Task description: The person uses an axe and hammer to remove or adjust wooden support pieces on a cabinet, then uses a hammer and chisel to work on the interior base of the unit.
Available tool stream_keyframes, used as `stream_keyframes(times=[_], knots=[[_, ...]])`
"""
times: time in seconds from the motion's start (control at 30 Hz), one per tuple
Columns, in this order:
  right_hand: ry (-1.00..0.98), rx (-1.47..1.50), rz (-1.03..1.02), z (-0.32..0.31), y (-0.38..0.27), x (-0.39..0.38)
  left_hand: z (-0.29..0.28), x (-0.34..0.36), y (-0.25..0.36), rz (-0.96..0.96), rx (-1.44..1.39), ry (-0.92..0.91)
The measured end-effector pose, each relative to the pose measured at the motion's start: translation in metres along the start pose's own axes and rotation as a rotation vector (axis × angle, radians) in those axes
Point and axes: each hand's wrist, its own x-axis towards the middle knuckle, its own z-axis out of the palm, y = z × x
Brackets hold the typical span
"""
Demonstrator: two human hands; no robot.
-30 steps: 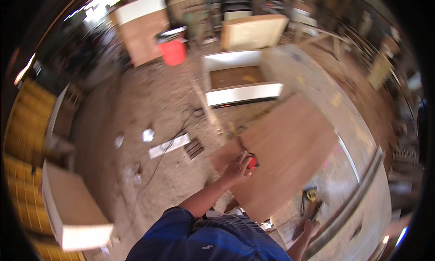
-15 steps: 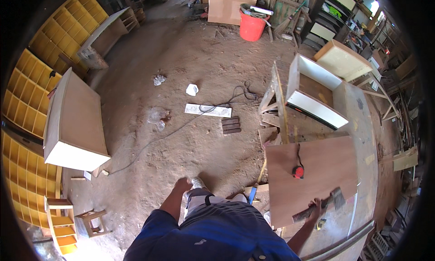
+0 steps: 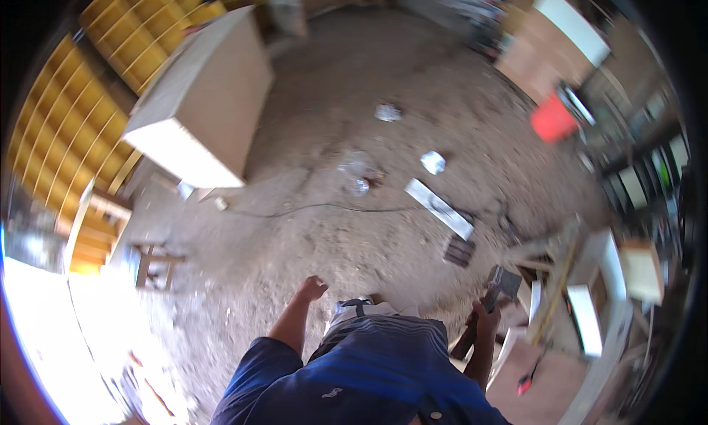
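My right hand (image 3: pixel 487 318) grips a hatchet-like tool by its dark handle, beside my right hip. The broad grey metal head (image 3: pixel 506 281) of that tool points forward, away from me. Swung out over the dirt floor, my left hand (image 3: pixel 315 287) has its fingers curled in and shows nothing in them. Right of the tool, a brown board (image 3: pixel 505 381) lies on the workbench, with a small red item (image 3: pixel 524 384) on it.
A large pale cabinet (image 3: pixel 210 93) stands at the left, before yellow shelving (image 3: pixel 55 123). On the floor lie a white strip (image 3: pixel 439 208), dark brown blocks (image 3: pixel 459 252) and a cable (image 3: pixel 324 205). A red bucket (image 3: pixel 553 118) stands far right; a white drawer-like box (image 3: pixel 608 266) rests nearer.
My view has swung to the left, so the workbench now sits at the lower right edge. The tool has come off the board in my right hand, and my left arm has swung outward.
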Motion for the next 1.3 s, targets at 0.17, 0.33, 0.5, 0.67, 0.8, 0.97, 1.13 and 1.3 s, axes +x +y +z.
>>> stream_keyframes(times=[0.17, 0.33, 0.5, 0.67, 0.8, 0.97, 1.13, 1.3], knots=[[-0.262, -0.186, -0.020, 0.075, -0.023, 0.064, -0.040, -0.001, 0.002, -0.211, -0.203, 0.110], [-0.623, -0.310, -0.035, 0.150, -0.059, 0.139, -0.028, -0.027, -0.002, -0.380, -0.219, 0.091], [-0.810, -0.611, -0.030, 0.247, -0.101, 0.221, 0.009, -0.071, 0.008, -0.566, -0.381, 0.173], [-1.085, -0.822, -0.076, 0.338, -0.133, 0.268, 0.076, -0.106, 0.033, -0.708, -0.541, 0.361], [-1.167, -0.893, -0.128, 0.412, -0.143, 0.266, 0.137, -0.108, 0.034, -0.800, -0.739, 0.159], [-1.223, -0.931, -0.103, 0.500, -0.127, 0.215, 0.170, -0.096, 0.009, -0.617, -0.585, 0.176], [-1.384, -0.958, -0.131, 0.593, -0.100, 0.119, 0.095, -0.063, -0.069, -0.868, -1.110, 0.265], [-1.432, -1.109, -0.161, 0.686, -0.085, 0.020, -0.024, -0.063, -0.182, -0.868, -0.967, 0.424]])
